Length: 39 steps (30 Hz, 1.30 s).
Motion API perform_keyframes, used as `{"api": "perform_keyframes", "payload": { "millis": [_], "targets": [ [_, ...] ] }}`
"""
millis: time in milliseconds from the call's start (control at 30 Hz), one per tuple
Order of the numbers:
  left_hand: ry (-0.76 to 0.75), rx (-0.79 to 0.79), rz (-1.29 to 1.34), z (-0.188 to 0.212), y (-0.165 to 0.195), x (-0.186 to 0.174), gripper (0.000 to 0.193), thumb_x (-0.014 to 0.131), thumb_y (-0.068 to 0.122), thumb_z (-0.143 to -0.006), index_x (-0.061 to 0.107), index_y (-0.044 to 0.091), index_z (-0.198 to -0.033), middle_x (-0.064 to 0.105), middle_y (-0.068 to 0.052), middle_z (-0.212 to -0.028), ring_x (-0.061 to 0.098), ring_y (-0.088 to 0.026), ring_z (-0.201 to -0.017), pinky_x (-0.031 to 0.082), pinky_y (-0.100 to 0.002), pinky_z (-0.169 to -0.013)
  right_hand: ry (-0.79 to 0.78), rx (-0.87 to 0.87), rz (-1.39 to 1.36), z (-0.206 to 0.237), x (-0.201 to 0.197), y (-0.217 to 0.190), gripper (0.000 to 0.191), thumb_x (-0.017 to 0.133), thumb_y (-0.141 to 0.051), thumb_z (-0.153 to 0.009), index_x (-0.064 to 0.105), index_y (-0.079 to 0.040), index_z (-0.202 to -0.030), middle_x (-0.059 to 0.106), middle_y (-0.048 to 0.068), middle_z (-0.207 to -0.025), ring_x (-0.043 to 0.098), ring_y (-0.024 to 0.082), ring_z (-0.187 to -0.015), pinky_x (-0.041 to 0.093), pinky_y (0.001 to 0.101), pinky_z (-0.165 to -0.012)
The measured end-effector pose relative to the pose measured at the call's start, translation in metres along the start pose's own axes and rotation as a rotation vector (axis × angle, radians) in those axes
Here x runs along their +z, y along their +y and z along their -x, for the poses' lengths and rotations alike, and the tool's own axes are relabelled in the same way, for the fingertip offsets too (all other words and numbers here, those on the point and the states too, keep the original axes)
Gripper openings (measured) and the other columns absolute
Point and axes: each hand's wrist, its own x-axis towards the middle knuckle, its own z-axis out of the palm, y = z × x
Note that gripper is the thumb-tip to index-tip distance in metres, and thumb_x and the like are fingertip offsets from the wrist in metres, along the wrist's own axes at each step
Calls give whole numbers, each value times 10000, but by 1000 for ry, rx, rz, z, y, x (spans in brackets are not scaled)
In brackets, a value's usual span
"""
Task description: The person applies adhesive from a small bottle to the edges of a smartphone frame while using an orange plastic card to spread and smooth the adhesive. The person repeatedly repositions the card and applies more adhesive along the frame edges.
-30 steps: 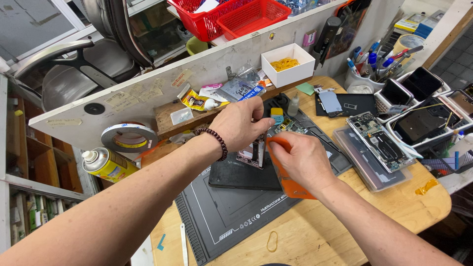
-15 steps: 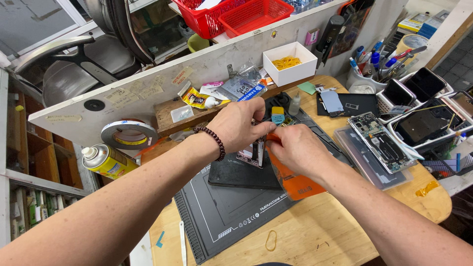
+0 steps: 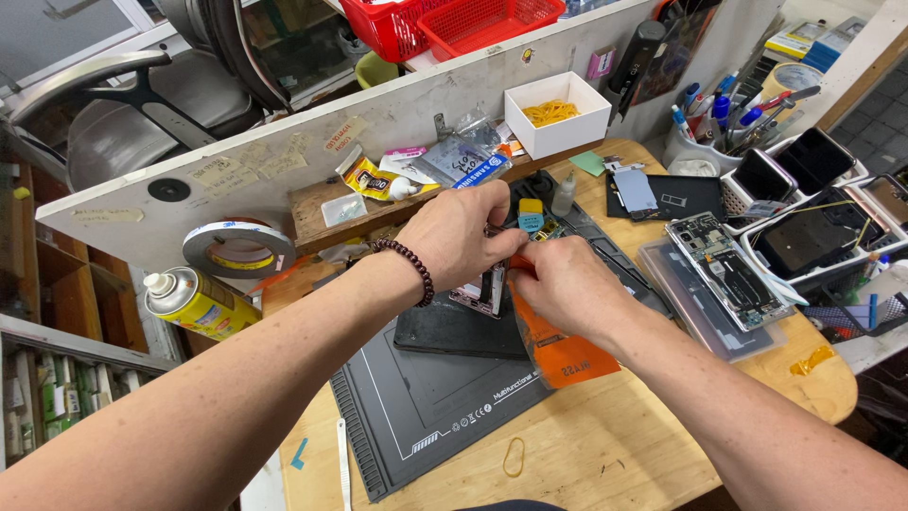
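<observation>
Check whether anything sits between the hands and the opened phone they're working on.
Nothing visible does: left hand and right hand are both already on the opened phone, which rests on a dark slab.

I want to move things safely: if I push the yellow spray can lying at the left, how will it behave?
The yellow spray can lies on its side, so a push would probably roll it. It looks like rigid metal, unlikely to dent. Its glossy surface may be slippery.

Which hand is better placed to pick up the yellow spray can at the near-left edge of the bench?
Left, probably. The left hand and its forearm lie on the side of the yellow spray can, while the right hand rests on the orange plastic pouch and would have to cross over.
</observation>
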Motion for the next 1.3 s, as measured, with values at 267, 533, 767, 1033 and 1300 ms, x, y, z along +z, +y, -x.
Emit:
{"api": "perform_keyframes", "payload": {
  "millis": [267, 533, 767, 1033, 1300],
  "targets": [
    [3, -17, -22, -1, 3, 0, 368, 759, 393, -819, 613, 56, -843, 690, -159, -736, 700, -339, -731, 545, -446, -654, -21, 32, -51, 2, -3, -3, 190, 690, -177, -863, 758, -20, -947, 733, 228, -831, 734, 379, -770, 577, 454, -744],
    [-18, -32, -21, 1, 2, -1, 357, 748, 382, -826, 602, 57, -850, 683, -154, -733, 696, -335, -725, 544, -444, -656, -55, 41, -34, 2, -1, -3, 194, 696, -193, -868, 763, -23, -935, 739, 219, -835, 739, 372, -776, 579, 449, -746],
    [-5, -8, -11, 3, 1, 0, 351, 750, 373, -823, 604, 56, -855, 682, -153, -740, 689, -344, -720, 538, -449, -648, -76, 72, -16, 2, -1, -5, 205, 693, -211, -877, 760, -30, -947, 739, 219, -832, 739, 370, -774, 582, 451, -745],
    [-20, -28, -11, 4, 2, -1, 348, 744, 371, -827, 614, 50, -864, 685, -150, -730, 696, -326, -709, 544, -432, -649, -85, 66, 8, 3, -1, -8, 210, 684, -217, -889, 761, -25, -925, 745, 207, -824, 744, 362, -765, 589, 449, -754],
    [-18, -24, 8, 5, 2, -2, 345, 745, 366, -827, 616, 48, -864, 684, -150, -724, 699, -322, -702, 550, -427, -645, -67, 77, 2, 5, -2, -11, 204, 687, -207, -883, 762, -24, -929, 742, 209, -822, 742, 365, -761, 589, 456, -745]
  ]
}}
